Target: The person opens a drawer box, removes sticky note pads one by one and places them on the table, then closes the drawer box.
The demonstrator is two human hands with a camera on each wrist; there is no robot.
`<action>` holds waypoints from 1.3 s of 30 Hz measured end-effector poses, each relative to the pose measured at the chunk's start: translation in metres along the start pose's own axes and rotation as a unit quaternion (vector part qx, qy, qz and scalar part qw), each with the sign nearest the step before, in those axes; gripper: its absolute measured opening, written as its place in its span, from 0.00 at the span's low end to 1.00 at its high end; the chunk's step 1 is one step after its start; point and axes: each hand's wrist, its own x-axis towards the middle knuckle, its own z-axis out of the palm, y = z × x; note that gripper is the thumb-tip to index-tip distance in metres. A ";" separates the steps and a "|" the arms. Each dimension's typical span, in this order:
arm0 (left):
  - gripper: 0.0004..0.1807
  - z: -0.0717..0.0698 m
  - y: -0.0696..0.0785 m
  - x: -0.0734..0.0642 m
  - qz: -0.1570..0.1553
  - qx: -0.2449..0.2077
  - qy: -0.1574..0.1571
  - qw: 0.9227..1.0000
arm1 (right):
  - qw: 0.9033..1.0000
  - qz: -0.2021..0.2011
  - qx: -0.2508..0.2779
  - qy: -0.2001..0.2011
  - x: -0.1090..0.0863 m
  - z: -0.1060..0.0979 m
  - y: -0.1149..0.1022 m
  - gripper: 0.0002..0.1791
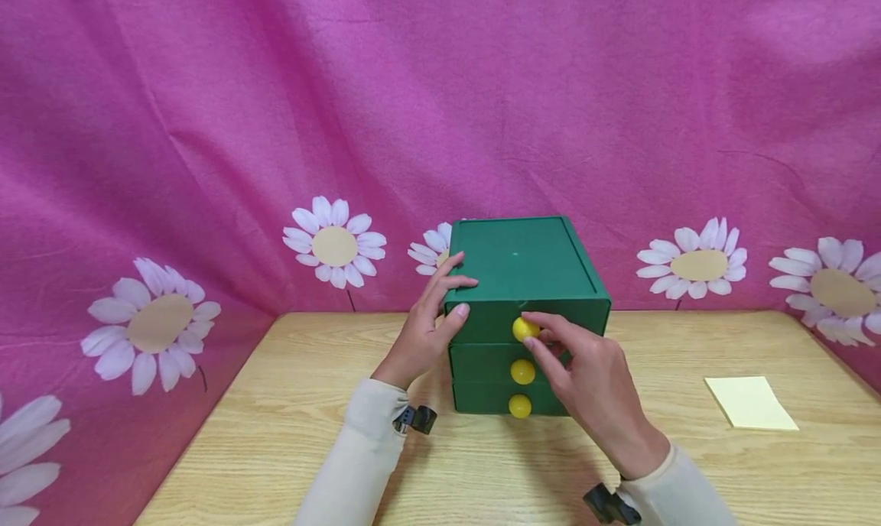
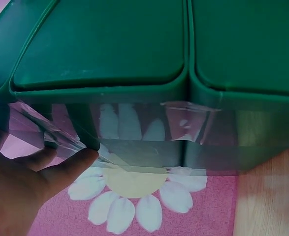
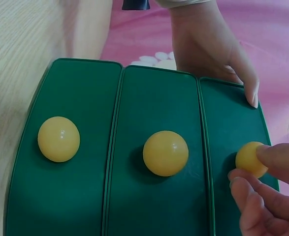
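Note:
A green three-drawer box (image 1: pixel 516 258) stands on the table, with a round yellow knob on each drawer front. My right hand (image 1: pixel 599 381) pinches the top knob (image 3: pixel 251 160) between thumb and fingers. At the box's upper left corner is my left hand (image 1: pixel 421 335), its fingers extended along the side and top edge. The left thumb (image 3: pixel 251 93) lies against the top drawer front. Below, the middle knob (image 1: pixel 523 371) and bottom knob (image 1: pixel 519 406) are untouched. All the drawer fronts line up closely in the right wrist view.
A pad of pale yellow sticky notes (image 1: pixel 752 403) lies on the wooden table (image 1: pixel 261 434), to the right of the box. Behind the table hangs a pink cloth (image 1: pixel 440 113) with white daisies. A dark wrist device shows on each sleeve.

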 end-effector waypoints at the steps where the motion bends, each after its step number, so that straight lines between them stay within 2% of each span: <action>1: 0.18 0.000 0.000 0.000 0.000 0.002 0.001 1.000 | 1.000 0.000 0.000 0.000 0.000 0.000 0.000 0.20; 10: 0.19 -0.001 -0.001 0.000 0.004 0.006 0.004 1.000 | 1.000 0.008 0.016 -0.011 0.001 -0.001 -0.001 0.20; 15: 0.19 -0.001 -0.001 -0.001 0.003 0.004 0.002 1.000 | 0.999 0.030 0.022 -0.022 -0.001 -0.004 0.000 0.20; 24: 0.18 0.000 -0.002 0.000 0.008 0.005 0.001 1.000 | 0.998 0.053 0.009 -0.037 -0.003 -0.011 0.005 0.13; 27: 0.19 0.001 -0.008 0.000 0.007 0.003 0.002 1.000 | 0.997 0.055 0.002 -0.048 -0.004 -0.011 0.006 0.11; 33: 0.18 0.003 -0.036 0.003 0.017 0.017 0.006 1.000 | 0.993 0.069 -0.008 -0.097 -0.006 -0.012 0.008 0.12; 36: 0.19 0.004 -0.040 0.003 0.021 0.016 0.006 1.000 | 0.990 0.071 -0.017 -0.118 -0.007 -0.011 0.009 0.12; 39: 0.19 0.004 -0.036 0.003 0.018 0.017 0.006 1.000 | 0.988 0.071 -0.025 -0.137 -0.007 -0.009 0.010 0.12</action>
